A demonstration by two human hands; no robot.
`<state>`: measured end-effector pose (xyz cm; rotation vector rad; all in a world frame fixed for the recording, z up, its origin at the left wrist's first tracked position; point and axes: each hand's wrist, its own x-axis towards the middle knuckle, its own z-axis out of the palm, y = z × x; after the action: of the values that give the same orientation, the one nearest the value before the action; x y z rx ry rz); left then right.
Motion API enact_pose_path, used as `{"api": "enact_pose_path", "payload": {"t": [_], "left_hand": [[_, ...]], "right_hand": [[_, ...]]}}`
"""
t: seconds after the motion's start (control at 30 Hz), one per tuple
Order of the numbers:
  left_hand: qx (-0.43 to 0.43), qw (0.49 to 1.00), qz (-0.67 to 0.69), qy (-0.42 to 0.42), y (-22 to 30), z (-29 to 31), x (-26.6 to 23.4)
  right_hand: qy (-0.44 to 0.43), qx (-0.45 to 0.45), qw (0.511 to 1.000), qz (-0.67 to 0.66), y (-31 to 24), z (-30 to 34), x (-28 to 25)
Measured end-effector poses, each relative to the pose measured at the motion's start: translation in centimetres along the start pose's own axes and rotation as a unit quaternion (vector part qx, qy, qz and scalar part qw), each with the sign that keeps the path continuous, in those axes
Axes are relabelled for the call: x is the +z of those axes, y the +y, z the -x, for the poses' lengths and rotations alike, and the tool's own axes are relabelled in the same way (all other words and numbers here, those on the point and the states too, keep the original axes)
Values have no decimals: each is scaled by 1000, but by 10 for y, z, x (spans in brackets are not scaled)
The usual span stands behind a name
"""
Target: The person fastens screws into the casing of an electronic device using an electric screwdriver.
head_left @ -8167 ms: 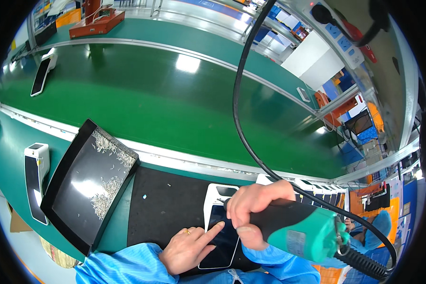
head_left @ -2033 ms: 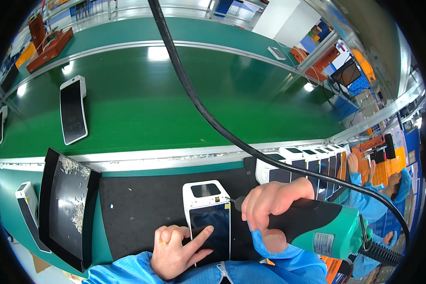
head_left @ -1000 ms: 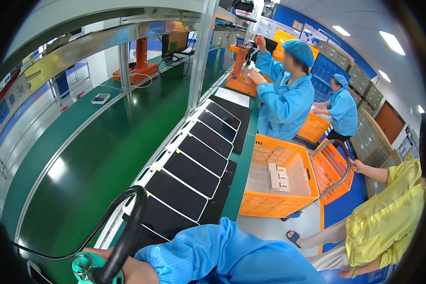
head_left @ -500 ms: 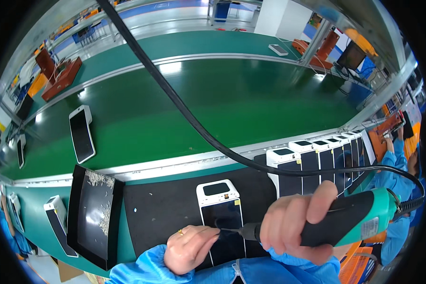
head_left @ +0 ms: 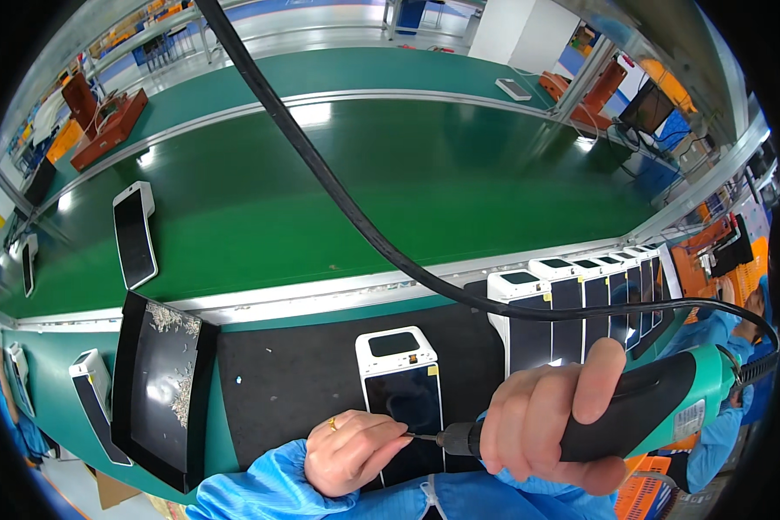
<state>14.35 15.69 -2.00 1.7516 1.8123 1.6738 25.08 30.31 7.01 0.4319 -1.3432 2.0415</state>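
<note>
My right hand [head_left: 550,420] grips a black and green electric screwdriver [head_left: 646,412], held level with its thin bit pointing left. My left hand [head_left: 355,451], with a ring on one finger, is bunched up and pinches at the tip of the bit; whatever it holds is too small to see. Both hands hover over the lower end of a white handheld terminal [head_left: 403,381] with a dark screen, lying flat on a black mat [head_left: 286,381]. A thick black cable [head_left: 321,182] runs from the tool up across the view.
A black tray [head_left: 160,390] with small screws lies left of the mat. A row of white terminals [head_left: 581,295] stands on the right. Another terminal [head_left: 134,234] lies on the green conveyor belt [head_left: 425,191]. More terminals [head_left: 91,403] lie at the far left. A co-worker's blue sleeve [head_left: 711,334] shows at right.
My view swung right toward co-workers and an orange basket, then came back. The screwdriver has dropped from upright at the terminal's edge to level, and my left fingers have moved from the screen to the bit's tip.
</note>
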Motion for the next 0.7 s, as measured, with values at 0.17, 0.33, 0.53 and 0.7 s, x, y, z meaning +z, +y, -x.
{"api": "enact_pose_path", "payload": {"t": [0.17, 0.33, 0.53, 0.7], "left_hand": [[4, 1000, 6, -12, -4, 0, 7], [-17, 997, -64, -40, -6, -20, 0], [-81, 964, -234, -96, -4, 8, -6], [-119, 958, -207, -161, -6, 22, -6]], "right_hand": [[-77, 86, 993, 22, -4, -10, -11], [-67, 62, 993, 70, 4, -8, -12], [-28, -18, 983, 179, 17, -5, -20], [-28, -23, 985, 167, 29, -7, -21]]}}
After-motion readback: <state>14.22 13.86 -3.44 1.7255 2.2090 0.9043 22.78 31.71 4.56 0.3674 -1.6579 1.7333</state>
